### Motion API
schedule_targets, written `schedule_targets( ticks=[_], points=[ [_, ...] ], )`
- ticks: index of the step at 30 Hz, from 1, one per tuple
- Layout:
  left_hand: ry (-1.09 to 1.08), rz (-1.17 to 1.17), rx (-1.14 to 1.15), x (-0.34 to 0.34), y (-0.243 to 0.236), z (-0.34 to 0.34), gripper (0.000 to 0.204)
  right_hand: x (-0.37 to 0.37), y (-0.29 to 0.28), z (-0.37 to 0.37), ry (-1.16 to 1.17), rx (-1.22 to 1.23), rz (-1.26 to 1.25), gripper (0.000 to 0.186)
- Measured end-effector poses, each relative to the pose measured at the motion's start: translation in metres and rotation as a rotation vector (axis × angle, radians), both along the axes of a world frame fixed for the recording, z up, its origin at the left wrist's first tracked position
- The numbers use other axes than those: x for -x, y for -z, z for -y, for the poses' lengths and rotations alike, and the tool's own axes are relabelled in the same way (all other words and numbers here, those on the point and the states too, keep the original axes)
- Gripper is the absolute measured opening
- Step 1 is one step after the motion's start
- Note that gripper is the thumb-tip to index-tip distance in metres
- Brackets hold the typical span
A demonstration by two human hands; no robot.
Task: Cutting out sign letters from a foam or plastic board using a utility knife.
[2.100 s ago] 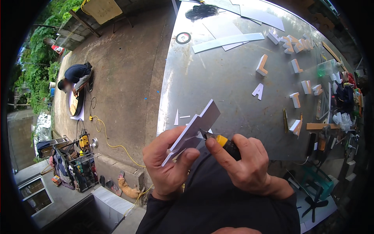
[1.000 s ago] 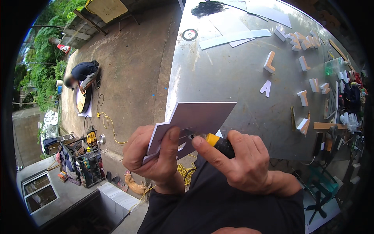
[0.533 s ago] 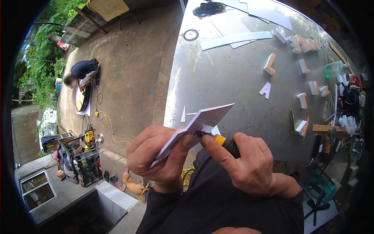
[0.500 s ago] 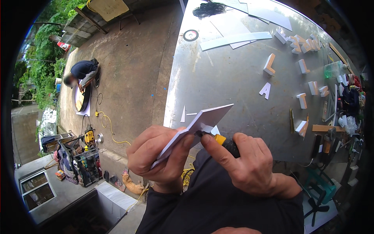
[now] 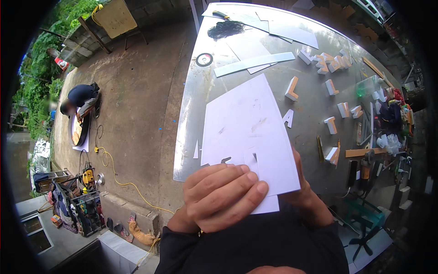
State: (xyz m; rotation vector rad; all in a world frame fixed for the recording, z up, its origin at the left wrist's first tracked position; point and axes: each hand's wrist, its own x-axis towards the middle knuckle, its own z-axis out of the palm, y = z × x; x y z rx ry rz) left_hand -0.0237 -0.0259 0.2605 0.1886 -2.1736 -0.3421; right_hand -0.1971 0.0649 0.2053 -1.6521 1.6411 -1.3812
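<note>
A white foam-like sheet [image 5: 242, 114], smudged in places, is held up in front of me with its broad face turned toward me. My left hand [image 5: 226, 196] grips its lower edge, fingers closed across the front. Just above the fingertips there are small cut openings and a slit. A white strip [image 5: 269, 205] sticks out below the bottom edge, beside the left fingers. Behind the sheet's right side is my right hand [image 5: 303, 180]; only its outer part shows. Its fingers, and anything in them, are hidden.
Across the metal table [image 5: 196, 114] stand several block letters [image 5: 291, 89], one flat white cut-out letter [image 5: 288, 118], loose white sheets [image 5: 292, 34] and a tape roll [image 5: 204, 59]. Tools lie along the right side. A person [image 5: 84, 100] crouches on the floor at left; a cat [image 5: 140, 233] lies below.
The sheet has swung from nearly edge-on to face me. My right hand, which held a yellow-and-black utility knife against it, has gone behind it; the knife is out of sight.
</note>
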Motion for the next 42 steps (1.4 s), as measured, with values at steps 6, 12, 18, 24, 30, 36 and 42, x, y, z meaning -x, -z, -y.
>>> schedule_targets(
  ticks=[6,12,18,24,30,36,42],
  points=[
    [0.058,-0.3,-0.311,-0.003,0.04,-0.03,0.079,0.03,0.039,0.018,0.036,0.452,-0.261,0.041],
    [0.311,-0.382,-1.88,-0.007,0.039,-0.028,0.08,0.043,0.064,0.015,-0.006,0.485,-0.347,0.031],
    [0.253,-0.045,-1.934,0.009,0.007,-0.023,0.046,0.039,0.072,0.022,-0.051,0.535,-0.318,0.026],
    [0.292,-0.05,-1.924,0.015,0.005,-0.026,0.045,0.033,0.051,0.009,-0.008,0.39,-0.241,0.022],
    [0.374,0.032,-1.986,0.02,0.01,-0.027,0.04,0.038,0.068,0.013,0.005,0.49,-0.31,0.025],
    [0.365,0.01,-1.979,0.02,0.004,-0.031,0.035,0.039,0.065,0.017,0.039,0.538,-0.338,0.021],
    [0.375,0.061,-1.983,0.018,0.005,-0.033,0.034,0.036,0.048,0.019,0.066,0.562,-0.335,0.02]
  ],
)
